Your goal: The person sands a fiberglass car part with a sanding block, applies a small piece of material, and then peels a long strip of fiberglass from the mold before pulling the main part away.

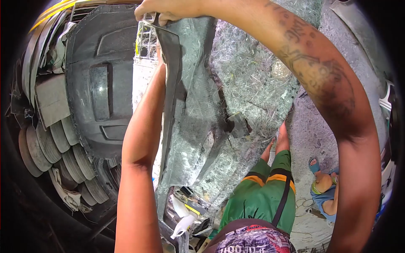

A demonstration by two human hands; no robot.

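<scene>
My right hand (162, 9), its arm curving across the top of the head view, has its fingers curled over the upper end of a dark grey moulded panel (171, 48). My left arm reaches up along the panel's left side. Only a sliver of my left hand (159, 51) shows by the panel's edge; its fingers are hidden. Beside the panel lies a large grey fibreglass moulding (253, 63) with loose strands on its rough surface and a dark gap near its lower middle.
A black moulded panel (80, 80) stands at left, near stacked tyres (48, 145) and flat boards (52, 99). A white wire rack (147, 40) is behind my left arm. White scraps (183, 215) lie low down. Another person (325, 189) is at right on the concrete floor (314, 126).
</scene>
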